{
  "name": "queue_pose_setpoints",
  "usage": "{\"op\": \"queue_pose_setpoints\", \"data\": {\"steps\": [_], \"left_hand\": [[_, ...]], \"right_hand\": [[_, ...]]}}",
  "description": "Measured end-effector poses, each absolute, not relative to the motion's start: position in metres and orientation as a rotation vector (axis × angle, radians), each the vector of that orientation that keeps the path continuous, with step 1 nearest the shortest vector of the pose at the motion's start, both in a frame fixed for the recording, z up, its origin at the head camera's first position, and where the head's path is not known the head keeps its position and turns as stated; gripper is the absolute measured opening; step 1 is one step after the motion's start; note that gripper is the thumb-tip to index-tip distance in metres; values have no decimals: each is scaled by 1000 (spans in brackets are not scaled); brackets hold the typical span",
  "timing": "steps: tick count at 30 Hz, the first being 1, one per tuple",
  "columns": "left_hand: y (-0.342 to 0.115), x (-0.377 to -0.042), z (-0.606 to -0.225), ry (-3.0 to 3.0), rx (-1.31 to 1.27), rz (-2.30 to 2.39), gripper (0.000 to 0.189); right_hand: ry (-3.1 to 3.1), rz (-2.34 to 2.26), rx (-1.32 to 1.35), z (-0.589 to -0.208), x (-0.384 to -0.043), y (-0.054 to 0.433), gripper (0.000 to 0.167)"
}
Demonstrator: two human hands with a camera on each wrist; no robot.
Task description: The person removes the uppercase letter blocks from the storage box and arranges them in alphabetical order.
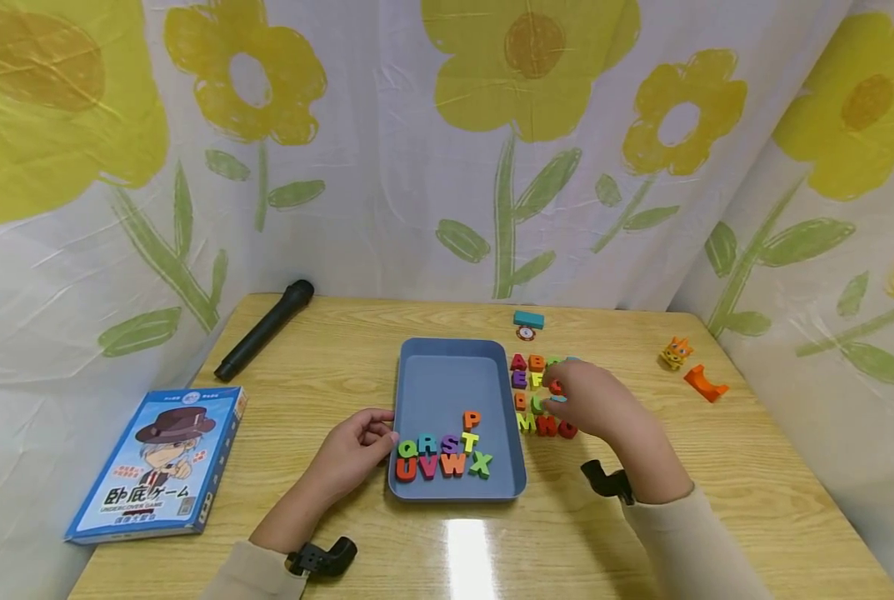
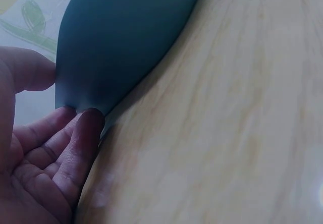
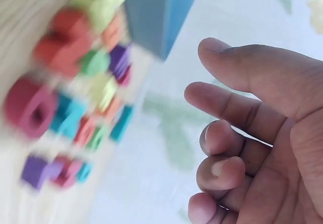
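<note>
A blue-grey tray (image 1: 454,379) lies mid-table, with colourful letter blocks at its near end: an orange P (image 1: 472,419), then Q, R, S, T and U, V, W, X in two rows. My left hand (image 1: 352,446) holds the tray's left side, thumb at the rim and fingertips against the outer wall (image 2: 121,37). More letter blocks stand in rows right of the tray, among them a red A (image 1: 518,362) and a red O (image 3: 31,108). Above these rows hovers my right hand (image 1: 592,400), partly hiding them. Its fingers are loosely bent, thumb apart, with nothing between them.
On the left are a boxed game (image 1: 154,467) and a black microphone (image 1: 265,330). A teal block (image 1: 529,319) and a round chip (image 1: 526,333) lie behind the letters. An orange figurine (image 1: 675,353) and an orange curved piece (image 1: 706,384) are far right. A flowered curtain (image 1: 387,167) closes off the back.
</note>
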State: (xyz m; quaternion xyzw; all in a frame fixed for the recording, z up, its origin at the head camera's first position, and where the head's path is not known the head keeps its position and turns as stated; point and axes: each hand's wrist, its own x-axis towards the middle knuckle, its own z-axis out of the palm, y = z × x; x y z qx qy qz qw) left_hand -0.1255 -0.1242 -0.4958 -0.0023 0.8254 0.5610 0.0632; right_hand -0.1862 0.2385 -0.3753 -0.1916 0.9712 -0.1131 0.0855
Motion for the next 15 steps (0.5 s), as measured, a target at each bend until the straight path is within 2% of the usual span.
{"op": "queue_pose_setpoints", "data": {"steps": [6, 11, 15], "left_hand": [[-125, -126, -497, 2486, -2, 1705, 37], [-125, -126, -497, 2498, -3, 1697, 37], [-124, -126, -497, 2505, -5, 1688, 36]], "right_hand": [[2882, -332, -715, -369, -194, 194, 29], [2838, -352, -769, -369, -199, 163, 34], [2792, -340, -763, -375, -205, 148, 31]]}}
